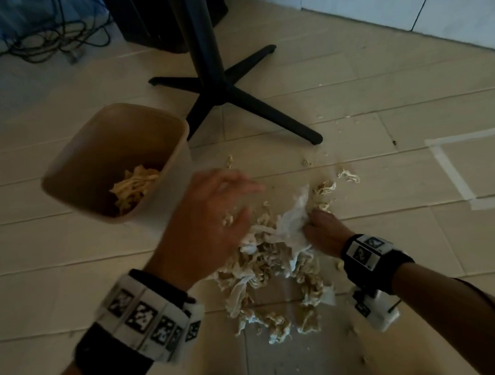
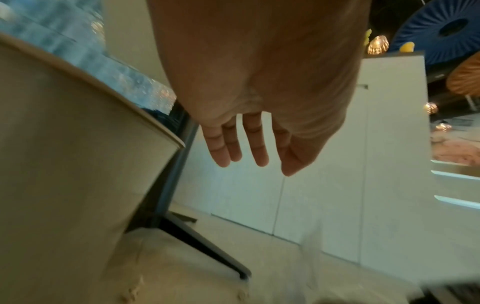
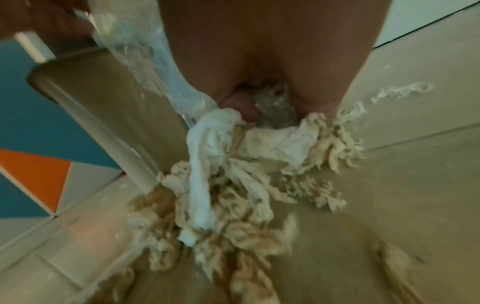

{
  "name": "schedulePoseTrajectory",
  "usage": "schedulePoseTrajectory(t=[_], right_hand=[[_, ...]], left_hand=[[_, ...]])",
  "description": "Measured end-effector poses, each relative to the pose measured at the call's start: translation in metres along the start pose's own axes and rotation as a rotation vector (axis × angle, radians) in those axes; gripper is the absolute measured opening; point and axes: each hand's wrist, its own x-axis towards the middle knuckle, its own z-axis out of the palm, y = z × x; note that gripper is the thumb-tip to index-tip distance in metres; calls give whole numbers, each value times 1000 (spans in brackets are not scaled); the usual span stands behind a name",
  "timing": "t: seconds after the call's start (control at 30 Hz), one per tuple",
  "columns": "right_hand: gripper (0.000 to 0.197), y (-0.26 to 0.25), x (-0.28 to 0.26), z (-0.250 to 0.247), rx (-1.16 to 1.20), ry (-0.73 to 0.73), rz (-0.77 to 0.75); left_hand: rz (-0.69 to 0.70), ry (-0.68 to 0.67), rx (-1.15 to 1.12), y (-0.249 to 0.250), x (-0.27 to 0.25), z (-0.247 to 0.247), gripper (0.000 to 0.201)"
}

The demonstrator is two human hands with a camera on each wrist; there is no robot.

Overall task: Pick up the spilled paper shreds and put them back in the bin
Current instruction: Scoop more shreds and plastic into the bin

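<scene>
The left hand [image 1: 210, 217] was found open above the floor, fingers straight and spread, holding nothing, with the tan square plastic bin [image 1: 67, 161] standing upright just to its left and beyond it. The right hand [image 1: 323, 228] was down on the floor, its fingers curled into the far right edge of the heap of beige paper shreds [image 1: 278, 277] and closed on a crumpled white tissue-like sheet [image 1: 291, 222] and what looked like clear film within it. The heap lay between the two hands and nearer the person than both, spread loosely over the pale tiled floor [image 1: 395, 249], with small stray shreds [image 1: 350, 175] scattered just beyond the right hand. In the right wrist view the shreds appeared thin, crinkled and tangled, beige with white strips mixed through, light and likely to shed from a loose grip. Some shreds [image 1: 134, 185] already sat inside the bin, yet most of the spill remained on the floor. In my judgement the step in hand was gathering a bundle: the open left hand should close in against the right so the two hands compress the heap between them, lift it compactly, and carry it low over the bin rim before release. The black pedestal base [image 1: 223, 90] stood well beyond both hands and posed no obstruction.
</scene>
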Motion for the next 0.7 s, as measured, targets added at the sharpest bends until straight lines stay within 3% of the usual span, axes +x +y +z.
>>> schedulePoseTrajectory(t=[0.17,0.33,0.43,0.53,0.7], right_hand=[[18,-27,-29,-20,153,-69,-54],[19,-37,-39,-33,540,-158,41],[18,-44,-44,-36,829,-227,42],[12,-45,-44,-32,1042,-207,71],[34,-43,-45,-34,1243,-226,87]], left_hand=[[25,-339,-65,18,6,52,82],[-37,-414,-230,19,13,83,110],[-54,-291,-355,19,12,97,102],[-102,-187,-366,20,9,106,78],[-260,-111,-368,22,9,102,51]])
